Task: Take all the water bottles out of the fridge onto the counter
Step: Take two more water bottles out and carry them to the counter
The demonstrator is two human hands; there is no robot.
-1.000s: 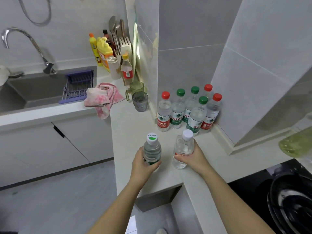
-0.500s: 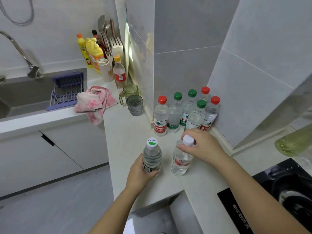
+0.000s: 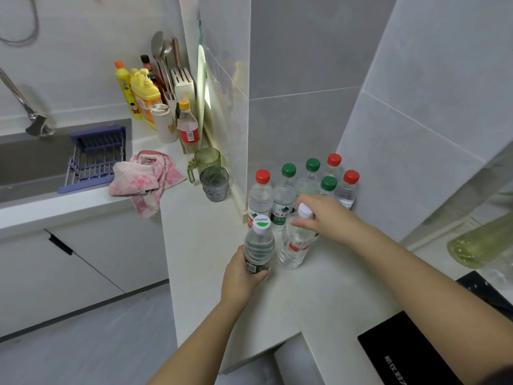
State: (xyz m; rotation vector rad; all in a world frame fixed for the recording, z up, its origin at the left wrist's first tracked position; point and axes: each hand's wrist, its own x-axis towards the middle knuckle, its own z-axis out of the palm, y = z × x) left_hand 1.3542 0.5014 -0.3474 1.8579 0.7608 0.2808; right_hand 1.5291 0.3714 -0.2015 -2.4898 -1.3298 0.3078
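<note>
Nearly upright, the green-marked bottle (image 3: 259,245) points its white cap up toward the camera, its long axis close to vertical. The left hand (image 3: 240,276) holds it low on the body, fingers (image 3: 262,274) wrapped round the label. The hand hides the base, so I cannot tell whether it sits on the tabletop (image 3: 211,245).

Just beside it to the right, the white-capped bottle (image 3: 294,245) has its base on the tabletop and leans, its cap tipped to the right and away toward the wall corner. The right hand (image 3: 327,218) is over it from the right and pinches its neck just under the cap, fingers curled tight on it.

Behind both, seven bottles (image 3: 283,201) with red and green caps stand upright, packed together in the corner where the walls meet. A pink cloth (image 3: 144,176) hangs over the tabletop edge by the sink (image 3: 33,162), well apart to the left.
</note>
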